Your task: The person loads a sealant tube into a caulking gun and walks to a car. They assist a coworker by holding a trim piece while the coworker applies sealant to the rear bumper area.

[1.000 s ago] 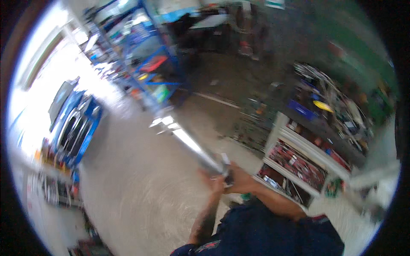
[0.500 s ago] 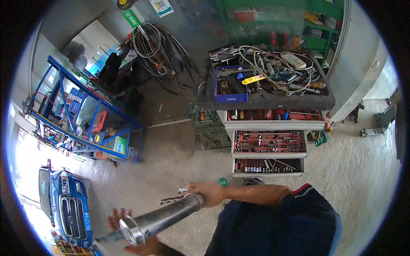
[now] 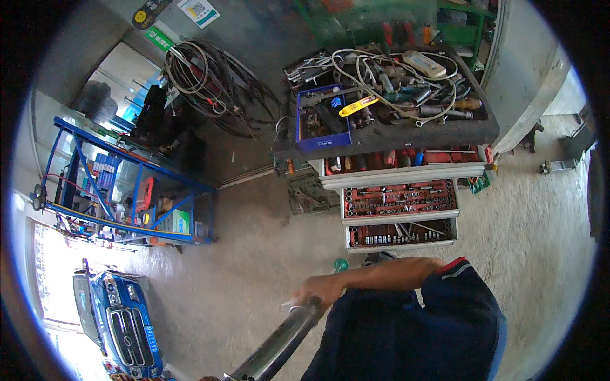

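My right hand [image 3: 321,292] is closed round the upper end of a shiny metal tube [image 3: 279,341], which looks like a grease gun barrel. The tube slants down and left to a collar [image 3: 236,376] at the lower picture edge, where its far end is cut off. A small pale piece [image 3: 290,303] sticks out beside my right fingers, blurred. Only a sliver of skin, apparently my left hand [image 3: 208,378], shows at the bottom edge by the collar; its fingers are hidden.
Ahead stands a tool cabinet [image 3: 406,173] with open drawers of sockets; tools, cables and a blue box [image 3: 325,143] lie on top. A green round thing [image 3: 341,265] is near my right forearm. A blue rack [image 3: 136,232] and blue vehicle [image 3: 127,324] stand left; cables hang behind [image 3: 190,76].
The tube has swung down and steeper, its far end leaving the picture. My left hand has dropped almost out of view. The surroundings have shifted as my head moved.
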`<state>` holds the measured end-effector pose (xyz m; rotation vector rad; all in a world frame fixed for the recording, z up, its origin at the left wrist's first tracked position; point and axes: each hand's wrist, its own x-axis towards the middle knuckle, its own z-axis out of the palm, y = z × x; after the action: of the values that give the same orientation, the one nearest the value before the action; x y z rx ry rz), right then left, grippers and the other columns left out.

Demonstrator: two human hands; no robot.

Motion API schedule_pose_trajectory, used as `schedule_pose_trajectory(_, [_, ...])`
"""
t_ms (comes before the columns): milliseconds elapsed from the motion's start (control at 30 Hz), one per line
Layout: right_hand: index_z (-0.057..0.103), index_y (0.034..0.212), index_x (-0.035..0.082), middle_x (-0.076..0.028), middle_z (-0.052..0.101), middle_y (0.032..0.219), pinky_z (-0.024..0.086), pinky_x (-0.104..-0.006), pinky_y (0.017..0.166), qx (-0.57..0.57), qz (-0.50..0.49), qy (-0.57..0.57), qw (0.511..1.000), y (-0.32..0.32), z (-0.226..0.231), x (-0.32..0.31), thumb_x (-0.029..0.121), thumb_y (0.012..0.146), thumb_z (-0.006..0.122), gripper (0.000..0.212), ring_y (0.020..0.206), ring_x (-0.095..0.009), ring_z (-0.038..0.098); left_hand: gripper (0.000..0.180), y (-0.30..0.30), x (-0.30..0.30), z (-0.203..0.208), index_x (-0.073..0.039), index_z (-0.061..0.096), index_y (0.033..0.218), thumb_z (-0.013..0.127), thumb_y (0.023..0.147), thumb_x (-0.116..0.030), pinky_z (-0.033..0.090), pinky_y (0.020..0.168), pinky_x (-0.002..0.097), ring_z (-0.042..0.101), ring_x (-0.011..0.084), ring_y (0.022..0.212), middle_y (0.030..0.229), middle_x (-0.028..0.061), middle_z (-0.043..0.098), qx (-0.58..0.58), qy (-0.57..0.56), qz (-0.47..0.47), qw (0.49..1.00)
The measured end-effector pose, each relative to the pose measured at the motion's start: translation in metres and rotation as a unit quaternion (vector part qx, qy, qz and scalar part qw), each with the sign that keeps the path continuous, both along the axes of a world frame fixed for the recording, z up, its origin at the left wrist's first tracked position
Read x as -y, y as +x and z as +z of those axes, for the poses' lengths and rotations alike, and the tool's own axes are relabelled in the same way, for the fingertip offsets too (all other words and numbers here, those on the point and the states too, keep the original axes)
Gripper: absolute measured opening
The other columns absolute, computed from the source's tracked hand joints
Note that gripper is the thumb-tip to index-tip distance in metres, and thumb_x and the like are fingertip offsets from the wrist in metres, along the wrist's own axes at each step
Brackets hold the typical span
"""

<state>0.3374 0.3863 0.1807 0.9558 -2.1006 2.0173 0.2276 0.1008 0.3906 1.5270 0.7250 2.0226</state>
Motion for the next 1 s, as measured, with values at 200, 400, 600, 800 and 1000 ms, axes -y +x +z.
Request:
schedule_pose_trajectory(200, [0.067, 0.087, 0.007, -0.011, 0.066, 0.081, 0.046, -0.0385, 0.064, 0.113, 0.021, 0.044, 0.992, 0.018, -0.02, -0.007, 0.023, 0.063, 0.077, 0.03, 0.071, -0.028, 0.062, 0.022, 0.015, -0.018, 0.004, -0.008, 0.056, 0.085, 0.061, 0.086, -0.03, 0.041, 0.06, 0.0296, 0.046, 0.0143, 0.068, 0.073, 0.0031, 0.048, 0.177, -0.032, 0.105, 0.978])
schedule_pose_trajectory(400, [0.066, 0.086, 0.006, -0.012, 0.064, 0.086, 0.05, -0.0367, 0.07, 0.12, -0.157, 0.118, 0.973, 0.033, -0.027, -0.013, 0.018, 0.059, 0.076, 0.032, 0.079, -0.027, 0.063, 0.02, 0.018, -0.038, 0.014, -0.012, 0.05, 0.079, 0.063, 0.083, -0.026, 0.034, 0.052, 0.0249, 0.038, 0.0069, 0.051, 0.057, -0.0041, 0.039, 0.231, -0.073, 0.17, 0.955])
schedule_pose_trajectory(600, [0.067, 0.107, 0.012, -0.011, 0.063, 0.089, 0.053, -0.0377, 0.074, 0.031, -0.305, 0.196, 0.931, 0.021, -0.037, -0.016, 0.027, 0.059, 0.079, 0.052, 0.082, -0.029, 0.065, 0.04, -0.002, -0.065, 0.007, -0.019, 0.031, 0.057, 0.048, 0.092, -0.031, 0.022, 0.042, 0.0282, 0.02, 0.0097, 0.04, 0.047, -0.0047, 0.022, 0.336, -0.135, 0.38, 0.851])
schedule_pose_trajectory(800, [0.066, 0.103, 0.002, -0.02, 0.062, 0.102, 0.051, -0.0373, 0.08, 0.009, -0.372, 0.15, 0.916, 0.004, -0.056, -0.028, 0.021, 0.048, 0.076, 0.059, 0.09, -0.033, 0.065, 0.043, -0.011, -0.098, -0.001, -0.019, 0.025, 0.056, 0.058, 0.083, -0.027, 0.022, 0.044, 0.0307, 0.02, 0.0115, 0.041, 0.048, -0.0038, 0.02, 0.437, -0.155, 0.608, 0.644])
schedule_pose_trajectory(1000, [0.065, 0.103, 0.002, -0.014, 0.065, 0.103, 0.048, -0.0308, 0.086, 0.129, -0.036, 0.049, 0.99, -0.017, -0.053, -0.034, 0.008, 0.061, 0.077, 0.044, 0.095, -0.018, 0.062, 0.042, -0.003, -0.091, 0.012, -0.017, 0.036, 0.062, 0.057, 0.087, -0.042, 0.027, 0.043, 0.0292, 0.025, 0.0096, 0.039, 0.046, -0.0052, 0.027, 0.316, -0.071, 0.31, 0.894])
